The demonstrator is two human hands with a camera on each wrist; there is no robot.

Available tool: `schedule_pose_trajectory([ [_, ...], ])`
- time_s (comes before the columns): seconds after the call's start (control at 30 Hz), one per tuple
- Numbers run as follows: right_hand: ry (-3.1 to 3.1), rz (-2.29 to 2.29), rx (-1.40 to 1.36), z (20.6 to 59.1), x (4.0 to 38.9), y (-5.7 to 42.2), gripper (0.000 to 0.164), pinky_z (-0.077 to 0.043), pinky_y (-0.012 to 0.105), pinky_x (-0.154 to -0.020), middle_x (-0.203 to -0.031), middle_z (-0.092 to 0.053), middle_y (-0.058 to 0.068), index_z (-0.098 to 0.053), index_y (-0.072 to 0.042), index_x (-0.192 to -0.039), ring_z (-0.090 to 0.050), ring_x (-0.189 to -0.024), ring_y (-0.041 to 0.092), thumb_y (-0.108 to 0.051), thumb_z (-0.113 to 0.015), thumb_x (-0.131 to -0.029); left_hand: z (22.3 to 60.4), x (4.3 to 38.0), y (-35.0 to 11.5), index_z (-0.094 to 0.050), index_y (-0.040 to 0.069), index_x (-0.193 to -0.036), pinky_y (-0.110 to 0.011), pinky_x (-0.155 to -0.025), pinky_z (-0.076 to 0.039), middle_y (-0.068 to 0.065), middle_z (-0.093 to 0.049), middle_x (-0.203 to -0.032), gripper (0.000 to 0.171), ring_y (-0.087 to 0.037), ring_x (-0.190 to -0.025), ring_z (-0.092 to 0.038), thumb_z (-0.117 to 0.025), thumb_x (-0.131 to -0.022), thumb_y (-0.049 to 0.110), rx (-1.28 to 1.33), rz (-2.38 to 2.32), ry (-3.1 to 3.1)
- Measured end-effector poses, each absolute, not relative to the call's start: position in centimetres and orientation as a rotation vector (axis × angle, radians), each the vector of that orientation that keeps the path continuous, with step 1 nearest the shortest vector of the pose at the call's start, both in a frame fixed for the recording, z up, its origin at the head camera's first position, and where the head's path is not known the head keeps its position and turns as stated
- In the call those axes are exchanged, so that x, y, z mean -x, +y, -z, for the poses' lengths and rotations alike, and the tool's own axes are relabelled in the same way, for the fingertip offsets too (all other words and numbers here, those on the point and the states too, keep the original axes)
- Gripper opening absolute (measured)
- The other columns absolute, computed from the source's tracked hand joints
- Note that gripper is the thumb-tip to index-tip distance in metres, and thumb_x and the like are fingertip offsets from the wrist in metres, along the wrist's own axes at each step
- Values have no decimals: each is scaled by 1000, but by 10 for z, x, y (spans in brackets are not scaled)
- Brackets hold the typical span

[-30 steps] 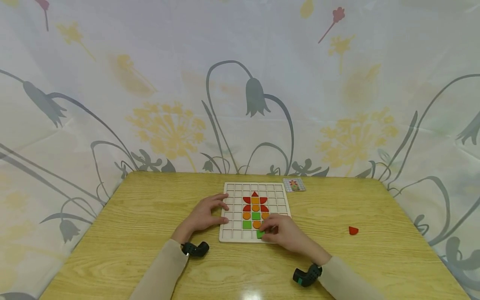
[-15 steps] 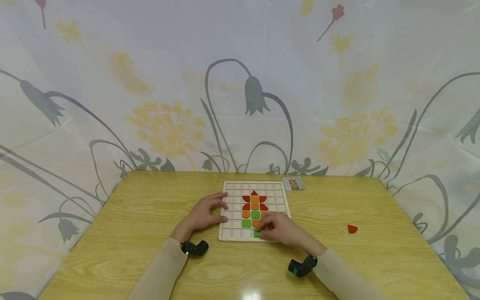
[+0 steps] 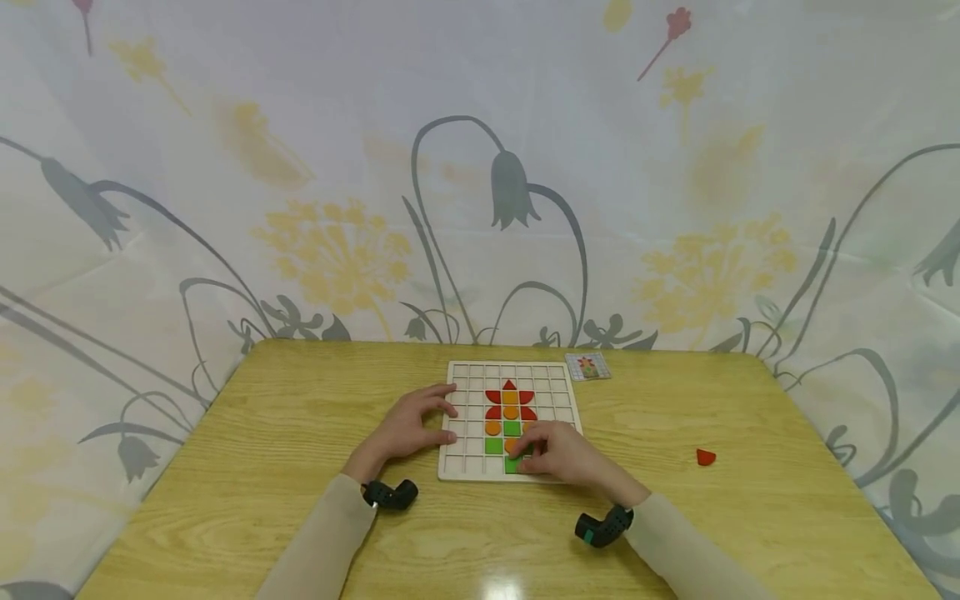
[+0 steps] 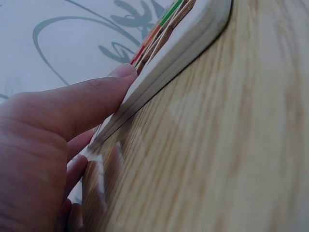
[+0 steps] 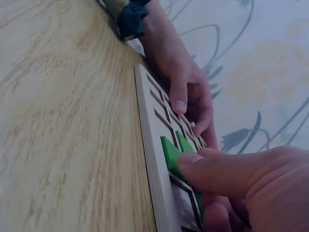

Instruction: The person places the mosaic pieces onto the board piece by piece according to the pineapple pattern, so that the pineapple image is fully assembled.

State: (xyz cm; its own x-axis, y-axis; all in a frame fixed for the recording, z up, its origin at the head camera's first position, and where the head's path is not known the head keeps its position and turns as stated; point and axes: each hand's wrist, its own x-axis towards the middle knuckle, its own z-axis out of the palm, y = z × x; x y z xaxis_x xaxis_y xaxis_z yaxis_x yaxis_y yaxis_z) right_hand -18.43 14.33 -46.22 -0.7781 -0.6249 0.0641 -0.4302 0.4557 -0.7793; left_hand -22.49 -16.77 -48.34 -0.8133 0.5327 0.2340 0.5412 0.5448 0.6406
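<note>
A white grid board [image 3: 467, 468] lies on the table, bearing a flower-like figure of red, orange and green tiles. My right hand [image 3: 564, 454] is at its near edge, thumb and fingertips on a green square tile [image 5: 170, 154] in the bottom row, below an orange round tile [image 3: 510, 447]. In the right wrist view the thumb [image 5: 212, 170] covers one corner of that tile, and its near side stands slightly above the grid. My left hand [image 3: 408, 427] rests at the board's left edge with fingers spread, the thumb [image 4: 106, 89] touching the rim.
A small picture card [image 3: 588, 367] showing a similar flower lies by the board's far right corner. One loose red quarter-round tile [image 3: 705, 457] is on the wooden table [image 3: 750, 533] to the right. A flower-printed cloth [image 3: 315, 167] hangs behind the table.
My right hand has shifted a little left with the green square tile, which now lies more squarely under the orange round tile. The left hand has stayed at the board's edge.
</note>
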Motion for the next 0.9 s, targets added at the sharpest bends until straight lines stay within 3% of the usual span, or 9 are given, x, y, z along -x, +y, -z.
schedule_pose_trajectory([
  [0.27,2394,1304,882,455,187,161,13,-51,25,-68,-100,-70,2,-76,-8,-103,-59,-80,12,-9,-71,-91,481,224,-168,-71,17,-103,-57,-113,-29,-7,-46,-152,24,-34,-142,-37,-79,-86,32,942,1149,-2774],
  [0.47,2460,1255,753,447,185,185,12,-49,26,-72,-97,-67,-1,-75,-12,-103,-57,-83,16,-9,-69,-92,482,225,-168,-71,17,-104,-57,-112,-30,-6,-46,-152,24,-34,-141,-37,-78,-86,32,952,1131,-2771],
  [0.9,2509,1257,693,448,174,256,13,-51,25,-69,-97,-68,4,-72,-5,-104,-59,-80,12,-10,-71,-92,482,224,-168,-71,18,-104,-58,-112,-29,-6,-46,-152,24,-34,-141,-38,-78,-86,32,942,1122,-2777],
])
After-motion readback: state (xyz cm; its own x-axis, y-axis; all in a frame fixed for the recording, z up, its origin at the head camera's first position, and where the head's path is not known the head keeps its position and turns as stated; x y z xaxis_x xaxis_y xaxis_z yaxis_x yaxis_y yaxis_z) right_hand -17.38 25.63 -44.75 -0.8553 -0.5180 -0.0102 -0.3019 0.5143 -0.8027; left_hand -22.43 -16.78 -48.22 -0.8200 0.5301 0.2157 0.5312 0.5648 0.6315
